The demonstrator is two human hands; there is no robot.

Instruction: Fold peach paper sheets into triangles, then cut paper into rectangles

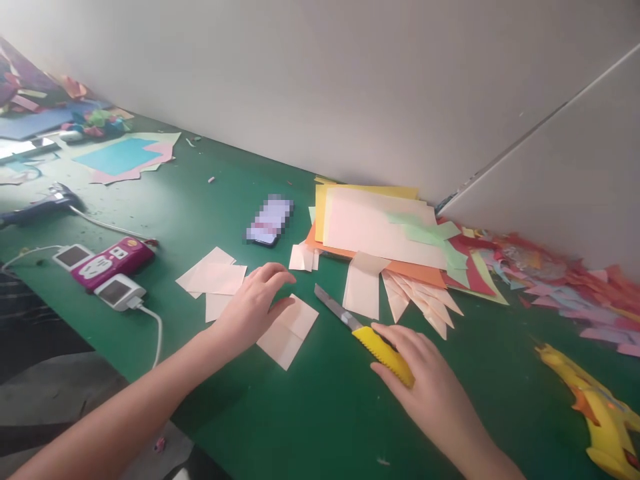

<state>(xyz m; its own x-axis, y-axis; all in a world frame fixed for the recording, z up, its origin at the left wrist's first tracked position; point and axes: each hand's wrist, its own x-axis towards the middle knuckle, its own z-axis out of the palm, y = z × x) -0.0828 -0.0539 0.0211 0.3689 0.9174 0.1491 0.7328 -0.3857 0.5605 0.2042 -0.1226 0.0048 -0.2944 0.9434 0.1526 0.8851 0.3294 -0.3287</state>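
Observation:
My right hand (420, 370) is closed around the yellow handle of a utility knife (377, 347), whose blade is extended and points up and left. My left hand (263, 297) hovers with curled, parted fingers over the table, and nothing shows in it. Just below its fingertips lies a creased pale pink paper square (290, 333). Several more pale pink paper pieces (217, 277) overlap to the left, partly behind my left hand. Beyond the knife lie a folded pale paper strip (364, 287) and a fan of folded pointed paper pieces (423, 297).
A stack of coloured paper sheets (380, 217) lies against the wall, with paper scraps (575, 287) to its right. A phone (273, 220) lies behind my left hand. At left is a magenta power strip (113, 263) with white chargers and cables. A yellow glue gun (595, 407) lies at right.

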